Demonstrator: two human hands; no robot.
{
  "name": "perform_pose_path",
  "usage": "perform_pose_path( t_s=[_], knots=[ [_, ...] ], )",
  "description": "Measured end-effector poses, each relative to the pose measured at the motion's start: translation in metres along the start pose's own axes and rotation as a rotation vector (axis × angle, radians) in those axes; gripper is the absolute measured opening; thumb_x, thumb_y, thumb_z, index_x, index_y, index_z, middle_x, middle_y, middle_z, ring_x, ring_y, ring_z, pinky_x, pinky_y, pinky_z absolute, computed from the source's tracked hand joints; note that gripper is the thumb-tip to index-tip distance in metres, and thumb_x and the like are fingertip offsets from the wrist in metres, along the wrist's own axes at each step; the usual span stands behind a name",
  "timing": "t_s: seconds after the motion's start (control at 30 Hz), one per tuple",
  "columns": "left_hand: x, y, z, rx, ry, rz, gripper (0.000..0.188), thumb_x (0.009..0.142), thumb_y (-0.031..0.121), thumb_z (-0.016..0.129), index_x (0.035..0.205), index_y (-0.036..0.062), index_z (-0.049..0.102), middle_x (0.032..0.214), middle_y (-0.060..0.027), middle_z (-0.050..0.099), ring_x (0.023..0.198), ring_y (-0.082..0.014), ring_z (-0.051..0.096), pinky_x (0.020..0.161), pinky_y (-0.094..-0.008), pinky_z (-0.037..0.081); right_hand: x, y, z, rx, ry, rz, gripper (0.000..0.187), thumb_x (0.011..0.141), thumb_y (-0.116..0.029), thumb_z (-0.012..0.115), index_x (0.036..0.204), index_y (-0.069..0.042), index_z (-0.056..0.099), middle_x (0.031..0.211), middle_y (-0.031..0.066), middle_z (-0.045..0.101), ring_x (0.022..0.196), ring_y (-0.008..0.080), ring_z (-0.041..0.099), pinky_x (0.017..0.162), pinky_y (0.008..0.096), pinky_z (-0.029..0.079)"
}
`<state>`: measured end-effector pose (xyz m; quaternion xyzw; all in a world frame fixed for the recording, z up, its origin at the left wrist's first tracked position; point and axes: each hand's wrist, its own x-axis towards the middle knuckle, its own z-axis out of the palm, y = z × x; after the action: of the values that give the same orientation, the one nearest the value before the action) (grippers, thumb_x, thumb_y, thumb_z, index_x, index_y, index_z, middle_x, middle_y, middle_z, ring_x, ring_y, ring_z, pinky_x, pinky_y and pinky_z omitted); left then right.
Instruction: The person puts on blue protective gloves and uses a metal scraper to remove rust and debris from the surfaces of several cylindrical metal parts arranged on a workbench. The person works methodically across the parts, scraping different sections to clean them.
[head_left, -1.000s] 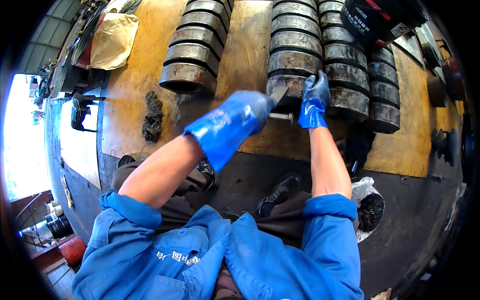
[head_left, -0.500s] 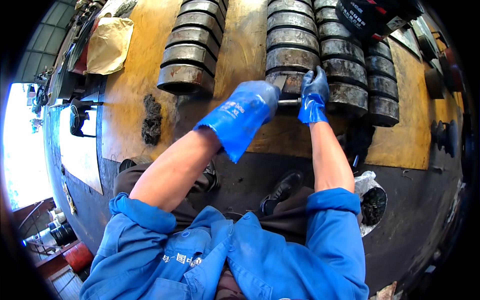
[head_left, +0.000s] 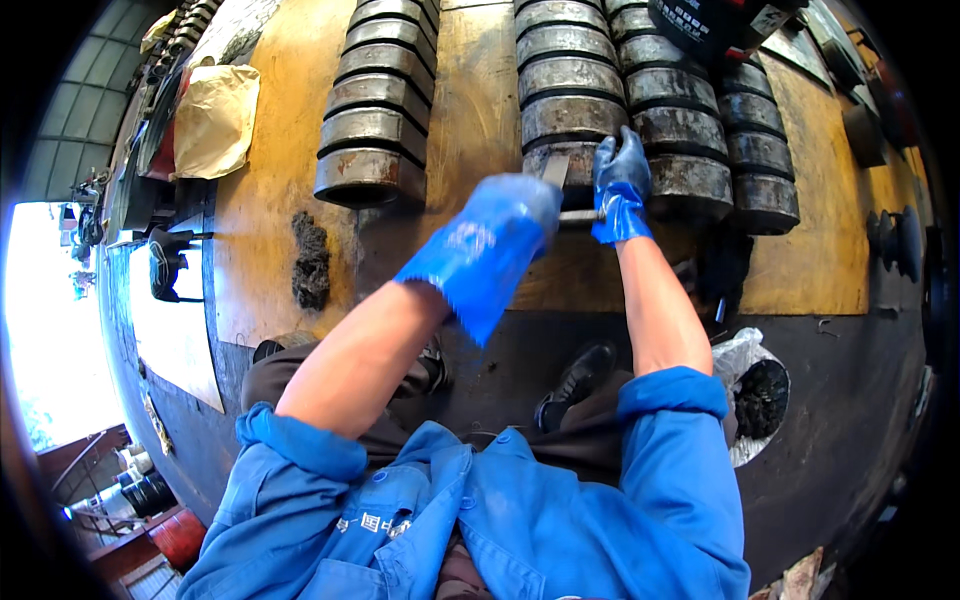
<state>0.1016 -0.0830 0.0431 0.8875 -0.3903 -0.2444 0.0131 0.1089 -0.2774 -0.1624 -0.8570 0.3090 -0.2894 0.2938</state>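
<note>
My left hand (head_left: pixel 510 215), in a blue rubber glove smeared by motion, is closed in front of a dark, worn metal ring (head_left: pixel 570 160) at the near end of a row. A flat metal strip (head_left: pixel 556 170) rises from the glove's far edge against that ring; the fingers round it are mostly hidden. Between my hands runs a thin metal rod (head_left: pixel 580 216), whose left end goes out of sight behind the left glove. Gloved the same way, my right hand (head_left: pixel 622 185) lies with fingers stretched along the ring's right side, its palm by the rod's end.
More rows of metal rings stand left (head_left: pixel 372 150) and right (head_left: pixel 685 180). A black bucket (head_left: pixel 700 30) sits on the right rows. Brown paper (head_left: pixel 215 120) and a dark fibrous clump (head_left: pixel 310 260) lie left. By my right elbow is a plastic bag (head_left: pixel 745 350) with dark contents.
The whole view has shifted slightly, with the rows now farther left. My left glove has become blurred and sits a little lower. My right hand keeps its place against the ring.
</note>
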Motion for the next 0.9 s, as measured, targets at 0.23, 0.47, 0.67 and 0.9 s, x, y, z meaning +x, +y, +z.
perform_pose_path(
  t_s=[0.23, 0.47, 0.67, 0.9],
  knots=[
    [0.009, 0.008, 0.0, 0.086, 0.0, -0.094, 0.018, 0.081, 0.016, 0.066, 0.094, 0.0073, 0.076, 0.1, -0.0161, 0.074, 0.098, -0.0303, 0.071, 0.083, -0.0403, 0.057, 0.011, -0.004, 0.0, -0.003, 0.038, 0.002, 0.044, 0.091, -0.028, 0.057, 0.124, 0.001, 0.06, 0.127, 0.0215, 0.061, 0.119, 0.0376, 0.058, 0.103, 0.0428, 0.045],
    [-0.009, 0.011, 0.01, 0.077, -0.014, -0.075, 0.032, 0.081, 0.008, 0.063, 0.112, 0.0058, 0.067, 0.1, -0.018, 0.073, 0.096, -0.0353, 0.071, 0.082, -0.0446, 0.057, 0.003, 0.009, -0.001, -0.015, 0.042, 0.042, 0.045, 0.091, -0.03, 0.058, 0.126, -0.002, 0.06, 0.128, 0.0217, 0.06, 0.119, 0.0371, 0.058, 0.102, 0.0432, 0.046],
    [-0.001, -0.017, 0.011, -0.059, 0.142, -0.03, 0.035, 0.083, 0.005, 0.057, 0.116, 0.0144, 0.067, 0.096, -0.0177, 0.071, 0.09, -0.0382, 0.068, 0.078, -0.0463, 0.055, 0.002, 0.001, -0.001, 0.02, 0.056, 0.003, 0.043, 0.091, -0.028, 0.057, 0.125, -0.001, 0.06, 0.128, 0.0217, 0.061, 0.119, 0.0369, 0.058, 0.102, 0.0427, 0.046],
    [-0.011, -0.031, 0.021, -0.064, 0.127, 0.004, 0.041, 0.087, 0.004, 0.061, 0.125, 0.0182, 0.064, 0.101, -0.0147, 0.072, 0.096, -0.0354, 0.068, 0.079, -0.0413, 0.056, -0.004, 0.004, 0.002, 0.011, 0.03, 0.002, 0.045, 0.093, -0.031, 0.056, 0.125, 0.0, 0.06, 0.128, 0.0218, 0.06, 0.12, 0.0365, 0.057, 0.103, 0.043, 0.045]
  ],
)
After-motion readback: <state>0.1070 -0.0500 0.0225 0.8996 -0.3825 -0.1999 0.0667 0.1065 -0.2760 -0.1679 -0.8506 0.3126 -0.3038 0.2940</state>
